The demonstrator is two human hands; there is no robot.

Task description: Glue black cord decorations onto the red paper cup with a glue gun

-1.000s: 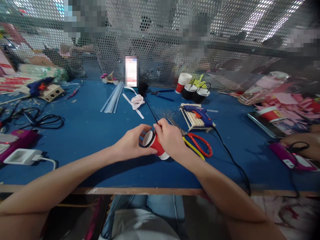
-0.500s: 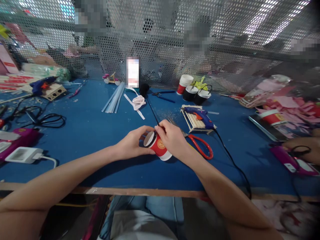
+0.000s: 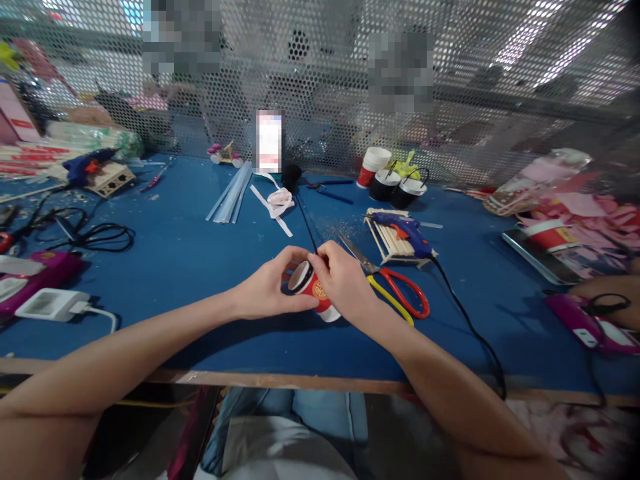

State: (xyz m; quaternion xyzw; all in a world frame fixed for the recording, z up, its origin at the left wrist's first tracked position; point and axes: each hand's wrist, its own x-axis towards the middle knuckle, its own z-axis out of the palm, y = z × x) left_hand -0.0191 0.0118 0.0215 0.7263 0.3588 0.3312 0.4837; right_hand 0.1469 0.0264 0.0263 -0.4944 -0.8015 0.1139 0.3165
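A red and white paper cup lies tilted between my hands, its open mouth facing left. My left hand is closed around the cup near the rim, thumb along its side. A black band circles the cup just below the mouth. My right hand pinches a black cord against the cup near that band. The cord runs back across the table to a dark bundle. Just right of my right hand lie scissors with red and yellow handles.
A blue glue gun rests on a stick rack to the right. Behind it stand stacked paper cups. Pliers, white ribbon and clear glue sticks lie farther back. A white charger sits at left; another person's arm is at right.
My left thumb has slid farther along the cup's side. The cup has turned slightly, and more of the scissors' yellow handle shows. The view has shifted a little.
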